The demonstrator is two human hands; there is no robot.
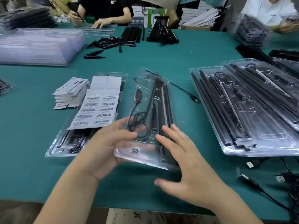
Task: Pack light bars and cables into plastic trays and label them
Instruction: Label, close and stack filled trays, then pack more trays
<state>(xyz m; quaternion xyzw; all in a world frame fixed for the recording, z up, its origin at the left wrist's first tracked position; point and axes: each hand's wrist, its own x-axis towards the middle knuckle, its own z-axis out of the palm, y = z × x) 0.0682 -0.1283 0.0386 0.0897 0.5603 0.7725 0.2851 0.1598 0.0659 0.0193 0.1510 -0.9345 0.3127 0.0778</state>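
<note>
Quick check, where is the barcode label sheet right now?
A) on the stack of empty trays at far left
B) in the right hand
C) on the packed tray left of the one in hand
C: the barcode label sheet lies on the packed tray left of the held tray.

Glossy clear plastic tray [150, 110], matt black bars [166, 104], matt teal cloth tabletop [32, 135].

teal table [186, 59], black light bars [163, 102], clear tray [142, 156].
</note>
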